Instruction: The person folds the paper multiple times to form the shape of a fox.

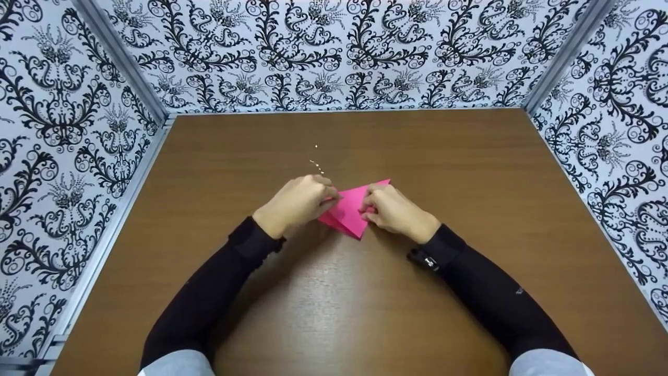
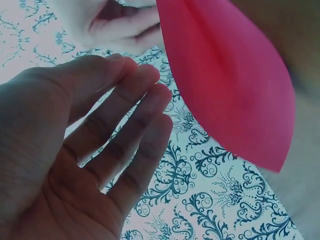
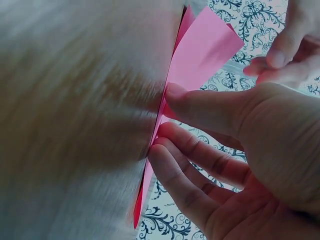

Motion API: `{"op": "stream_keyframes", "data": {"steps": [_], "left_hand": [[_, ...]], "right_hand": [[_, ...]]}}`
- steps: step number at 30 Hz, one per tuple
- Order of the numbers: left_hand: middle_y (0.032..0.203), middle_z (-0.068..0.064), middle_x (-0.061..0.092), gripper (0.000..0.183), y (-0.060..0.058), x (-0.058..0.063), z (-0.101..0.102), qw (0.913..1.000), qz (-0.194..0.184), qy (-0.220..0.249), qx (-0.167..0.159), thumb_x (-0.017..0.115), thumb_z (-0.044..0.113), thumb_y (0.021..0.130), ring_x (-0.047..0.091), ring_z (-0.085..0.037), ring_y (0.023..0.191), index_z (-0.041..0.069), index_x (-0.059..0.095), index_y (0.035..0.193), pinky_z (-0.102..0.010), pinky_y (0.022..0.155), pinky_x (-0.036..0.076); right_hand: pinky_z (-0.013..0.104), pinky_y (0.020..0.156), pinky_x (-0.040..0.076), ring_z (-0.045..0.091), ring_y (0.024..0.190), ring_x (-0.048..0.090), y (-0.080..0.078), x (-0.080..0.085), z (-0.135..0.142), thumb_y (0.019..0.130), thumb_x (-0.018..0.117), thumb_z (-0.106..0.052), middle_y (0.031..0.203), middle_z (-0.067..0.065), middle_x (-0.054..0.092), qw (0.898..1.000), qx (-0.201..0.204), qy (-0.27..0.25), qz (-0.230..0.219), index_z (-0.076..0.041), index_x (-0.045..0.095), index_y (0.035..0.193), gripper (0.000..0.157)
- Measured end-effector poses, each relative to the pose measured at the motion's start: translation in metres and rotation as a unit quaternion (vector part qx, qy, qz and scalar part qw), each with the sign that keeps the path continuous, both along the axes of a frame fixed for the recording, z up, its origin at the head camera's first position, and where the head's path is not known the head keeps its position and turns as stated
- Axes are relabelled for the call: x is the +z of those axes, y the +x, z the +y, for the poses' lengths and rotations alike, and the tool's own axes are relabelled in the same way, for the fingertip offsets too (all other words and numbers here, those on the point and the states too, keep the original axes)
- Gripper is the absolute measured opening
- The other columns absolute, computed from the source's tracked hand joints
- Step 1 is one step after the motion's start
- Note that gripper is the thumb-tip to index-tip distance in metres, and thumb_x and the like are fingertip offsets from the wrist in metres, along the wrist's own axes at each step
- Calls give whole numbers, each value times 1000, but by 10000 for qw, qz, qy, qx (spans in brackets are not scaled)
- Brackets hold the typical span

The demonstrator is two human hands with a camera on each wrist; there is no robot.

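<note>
A bright pink sheet of paper [image 1: 350,206], folded over, lies on the wooden table between both hands. My right hand [image 1: 394,209] grips its right part; in the right wrist view the thumb is on the paper [image 3: 202,52] and the fingertips meet its lower edge at the tabletop. My left hand [image 1: 302,201] hovers by the left part of the sheet. In the left wrist view its slightly bent fingers [image 2: 142,120] stand apart from the paper, with the thumb close to the index finger. One layer of the paper [image 2: 235,95] bows upward there.
The brown wooden table [image 1: 323,303] is enclosed at the back and sides by white panels [image 1: 313,57] with black scrollwork. Metal rails [image 1: 125,62] run along the panel corners. Tiny pale specks [image 1: 317,165] show on the table behind the left hand.
</note>
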State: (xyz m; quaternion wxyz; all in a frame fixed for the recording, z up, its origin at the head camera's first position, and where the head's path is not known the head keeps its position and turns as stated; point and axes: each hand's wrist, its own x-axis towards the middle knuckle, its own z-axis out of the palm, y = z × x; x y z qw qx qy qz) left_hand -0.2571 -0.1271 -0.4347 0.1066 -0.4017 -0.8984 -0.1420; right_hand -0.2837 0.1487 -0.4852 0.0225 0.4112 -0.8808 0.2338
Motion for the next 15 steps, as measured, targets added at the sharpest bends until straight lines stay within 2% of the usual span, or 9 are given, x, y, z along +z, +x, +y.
{"op": "stream_keyframes", "data": {"steps": [6,10,15], "left_hand": [[102,-9,84,14,-18,4,9,9995,-69,-276,145,80,16,112,84,-29,96,9,91,112,-47,88,72],[103,-10,84,17,-30,-1,18,9983,-196,-544,56,77,15,113,84,-31,99,8,91,110,-47,91,72],[99,-11,81,19,-39,-10,26,9969,-390,-688,13,75,12,114,83,-30,93,5,89,105,-47,87,71]], "right_hand": [[43,82,65,27,96,74,-2,-1,-1,101,87,0,94,12,78,10000,31,18,40,-5,83,87,15],[46,83,68,27,96,76,-2,-1,0,100,88,1,96,12,80,9999,17,18,166,-5,86,89,12],[46,83,68,28,94,76,-1,-2,0,100,88,-1,98,14,81,9998,51,27,190,-4,88,93,8]]}}
